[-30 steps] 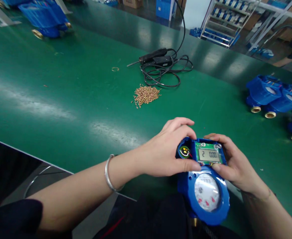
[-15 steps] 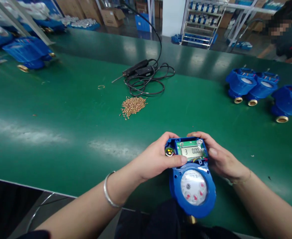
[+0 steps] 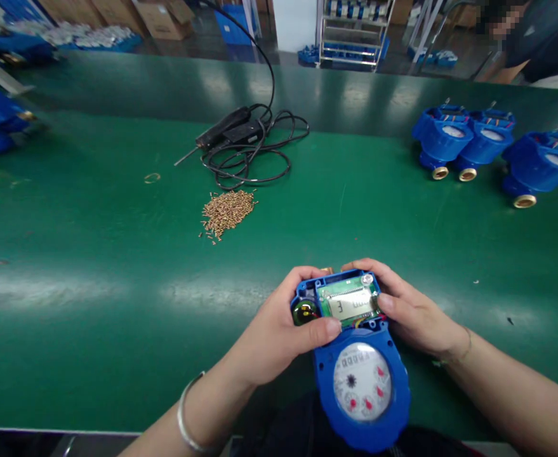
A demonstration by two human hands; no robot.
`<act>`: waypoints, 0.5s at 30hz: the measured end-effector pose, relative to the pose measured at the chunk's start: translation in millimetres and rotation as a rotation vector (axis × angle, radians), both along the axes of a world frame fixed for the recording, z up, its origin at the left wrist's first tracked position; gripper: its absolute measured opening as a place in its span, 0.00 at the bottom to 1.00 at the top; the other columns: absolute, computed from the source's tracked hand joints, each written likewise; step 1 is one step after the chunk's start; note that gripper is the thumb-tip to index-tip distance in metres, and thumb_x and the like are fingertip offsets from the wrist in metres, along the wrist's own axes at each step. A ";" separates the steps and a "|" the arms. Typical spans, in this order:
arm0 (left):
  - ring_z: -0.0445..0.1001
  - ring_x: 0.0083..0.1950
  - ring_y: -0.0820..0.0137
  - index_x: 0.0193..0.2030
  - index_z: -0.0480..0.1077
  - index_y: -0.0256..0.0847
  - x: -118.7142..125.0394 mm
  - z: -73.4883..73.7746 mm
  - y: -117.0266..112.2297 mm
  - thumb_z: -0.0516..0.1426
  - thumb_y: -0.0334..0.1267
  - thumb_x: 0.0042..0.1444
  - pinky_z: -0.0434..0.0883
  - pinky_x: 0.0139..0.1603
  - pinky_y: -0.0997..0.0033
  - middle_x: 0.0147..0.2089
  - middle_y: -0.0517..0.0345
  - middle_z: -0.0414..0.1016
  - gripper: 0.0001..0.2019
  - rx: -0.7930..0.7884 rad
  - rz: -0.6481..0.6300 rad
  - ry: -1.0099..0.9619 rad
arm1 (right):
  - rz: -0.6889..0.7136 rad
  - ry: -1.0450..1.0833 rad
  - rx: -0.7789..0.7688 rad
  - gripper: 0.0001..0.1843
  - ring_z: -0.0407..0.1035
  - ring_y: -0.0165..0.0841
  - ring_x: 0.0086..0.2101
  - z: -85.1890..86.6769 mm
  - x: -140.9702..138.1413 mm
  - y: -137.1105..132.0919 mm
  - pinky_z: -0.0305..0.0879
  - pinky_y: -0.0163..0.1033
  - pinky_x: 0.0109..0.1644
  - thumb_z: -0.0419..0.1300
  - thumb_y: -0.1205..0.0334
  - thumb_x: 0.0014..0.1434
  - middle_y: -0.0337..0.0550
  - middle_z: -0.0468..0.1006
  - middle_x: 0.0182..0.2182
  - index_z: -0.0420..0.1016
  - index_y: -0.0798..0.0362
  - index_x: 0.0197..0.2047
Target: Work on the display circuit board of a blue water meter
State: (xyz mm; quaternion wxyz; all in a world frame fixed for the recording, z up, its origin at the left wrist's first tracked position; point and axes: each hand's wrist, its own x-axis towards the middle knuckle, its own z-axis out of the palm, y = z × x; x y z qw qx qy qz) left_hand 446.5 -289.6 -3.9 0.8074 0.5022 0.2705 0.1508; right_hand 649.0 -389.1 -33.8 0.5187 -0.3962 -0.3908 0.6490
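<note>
L hand [image 3: 279,327] & R hand [image 3: 416,317] hold, curled round, blue plastic round-dial meter [image 3: 352,339]. Long axis fore-aft, grey rect. LCD [image 3: 350,306] at far end; digits blurred.

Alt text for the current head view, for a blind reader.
A person's bare left hand and right hand hold a blue meter with a round white dial and exposed grey display. Beyond it, on a green table, lie a heap of small brass-coloured pieces and a black corded tool; three similar blue meters stand at right.
</note>
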 end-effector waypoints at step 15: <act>0.73 0.47 0.69 0.53 0.62 0.42 1.5 -7.6 7.1 0.69 0.39 0.46 0.70 0.45 0.72 0.57 0.52 0.70 0.29 0.022 -0.008 0.002 | 0.034 0.067 0.071 0.28 0.62 0.38 0.59 -6.6 4.7 2.4 0.60 0.47 0.62 0.57 0.52 0.63 0.43 0.63 0.62 0.58 0.41 0.65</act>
